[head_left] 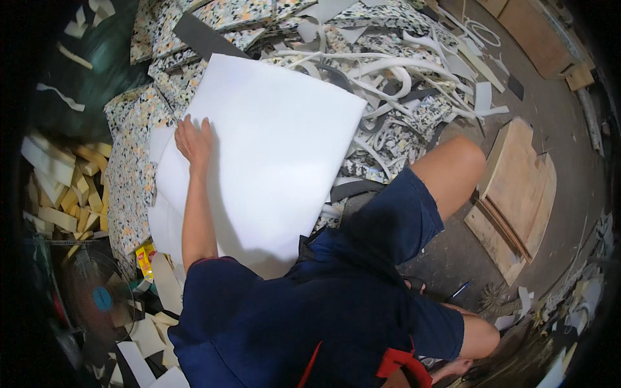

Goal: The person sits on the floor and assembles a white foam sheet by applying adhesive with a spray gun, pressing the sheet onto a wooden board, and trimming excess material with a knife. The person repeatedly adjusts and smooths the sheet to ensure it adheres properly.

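A large white foam sheet [278, 129] lies tilted before me, its near end against my dark blue shirt. My left hand [194, 140] rests at its left edge, fingers stretched and thumb apart, gripping nothing that I can see. More white sheets [169, 178] show under that edge, beside my left forearm. On the right, my arm leaves a red-trimmed sleeve at the lower edge. A patch of skin beyond my lower knee may be my right hand [455, 368], but its fingers cannot be made out, nor whether it holds anything.
Speckled foam blocks [132, 152] and white and grey offcut strips [388, 77] surround the sheet. Yellow foam pieces [81, 194] pile up at left, above a fan [100, 301]. To the right are a wooden board piece [517, 194] and a blue pen [460, 289] on the floor.
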Demonstrator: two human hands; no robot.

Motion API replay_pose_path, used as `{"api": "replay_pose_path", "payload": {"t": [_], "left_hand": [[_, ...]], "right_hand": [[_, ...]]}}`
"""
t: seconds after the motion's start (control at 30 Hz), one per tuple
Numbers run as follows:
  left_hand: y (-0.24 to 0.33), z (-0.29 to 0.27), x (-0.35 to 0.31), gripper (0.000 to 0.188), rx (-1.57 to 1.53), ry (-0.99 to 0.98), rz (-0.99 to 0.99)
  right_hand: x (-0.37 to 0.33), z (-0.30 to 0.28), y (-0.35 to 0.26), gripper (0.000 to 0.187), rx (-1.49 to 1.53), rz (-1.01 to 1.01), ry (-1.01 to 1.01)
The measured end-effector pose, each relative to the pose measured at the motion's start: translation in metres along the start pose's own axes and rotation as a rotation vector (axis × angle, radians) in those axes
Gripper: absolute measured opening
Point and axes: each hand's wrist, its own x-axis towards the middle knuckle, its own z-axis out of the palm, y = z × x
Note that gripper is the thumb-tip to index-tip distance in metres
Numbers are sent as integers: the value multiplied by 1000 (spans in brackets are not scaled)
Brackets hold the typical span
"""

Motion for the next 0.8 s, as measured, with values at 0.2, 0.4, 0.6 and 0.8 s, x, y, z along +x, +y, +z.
{"api": "replay_pose_path", "payload": {"t": [0.2,0.4,0.6,0.8], "left_hand": [[-56,-3,61,87,154,-323,-240],[-35,-81,107,83,-364,-440,-67],[100,-247,92,57,-921,-335,337],[166,-299,109,76,-952,-280,1355]], "right_hand": [[39,-70,-136,35,463,-182,130],[-45,-133,-350,28,493,-515,155],[-161,-150,-535,68,997,-1167,-355],[-243,-169,-656,111,1383,-1231,-421]]}}
